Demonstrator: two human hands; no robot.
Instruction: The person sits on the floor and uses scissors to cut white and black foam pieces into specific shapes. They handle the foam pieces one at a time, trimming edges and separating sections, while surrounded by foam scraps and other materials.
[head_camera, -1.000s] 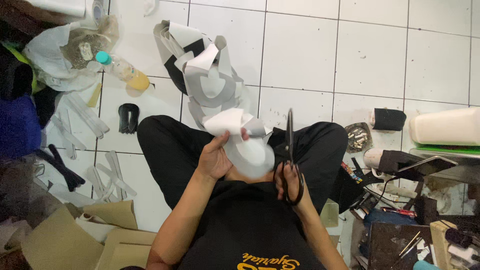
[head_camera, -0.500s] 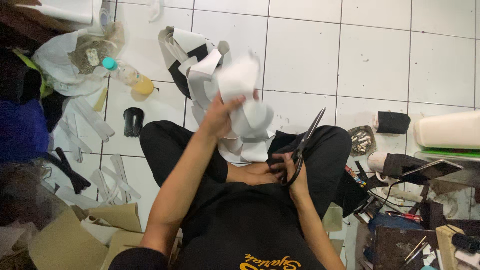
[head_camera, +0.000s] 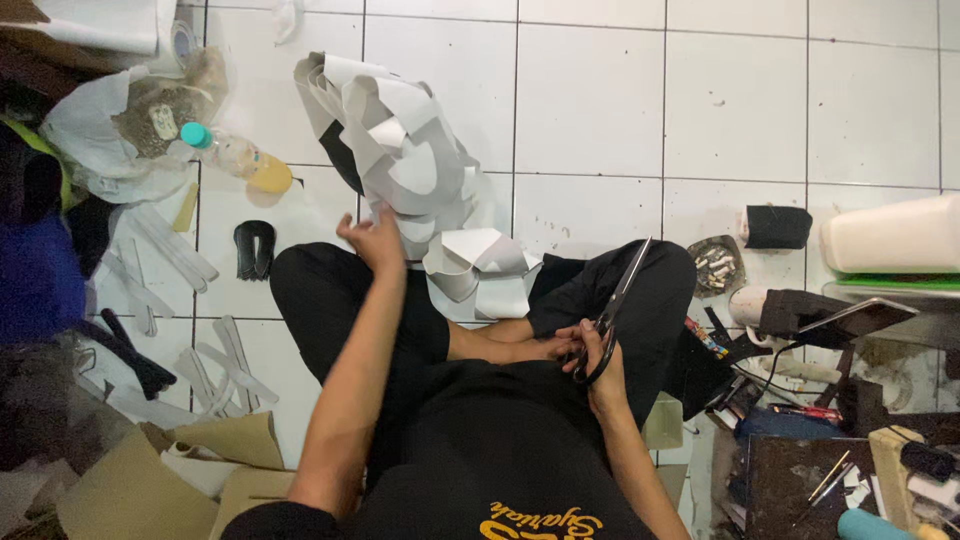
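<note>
Far left on the white tiled floor (head_camera: 600, 110) lies a crumpled plastic bag (head_camera: 110, 140), and beside it a plastic bottle (head_camera: 235, 158) with a teal cap and yellowish contents lies on its side. Below these are scattered pale strips (head_camera: 150, 262), a small black curved piece (head_camera: 254, 249), and brown cardboard sheets (head_camera: 150, 470) at the bottom corner. The left hand (head_camera: 374, 238) reaches forward with its fingers loosely spread, letting go at the edge of a heap of grey and white cut-out sheet pieces (head_camera: 400, 150) (whether a fingertip touches the lowest piece I cannot tell). Just right of that hand, a few curled white offcuts (head_camera: 480, 270) rest on the floor between the seated person's crossed legs in black trousers (head_camera: 330, 290). Further right, the right hand (head_camera: 590, 350) is clenched through the loops of large black scissors (head_camera: 612, 305), whose closed blades point up and to the right over the knee. Beyond the knee sit a small ashtray-like dish (head_camera: 716, 265), a black roll (head_camera: 777, 227) and a large cream roll (head_camera: 890, 235), with a dark tool stand (head_camera: 810, 310) and cluttered hand tools (head_camera: 800, 410) below.
</note>
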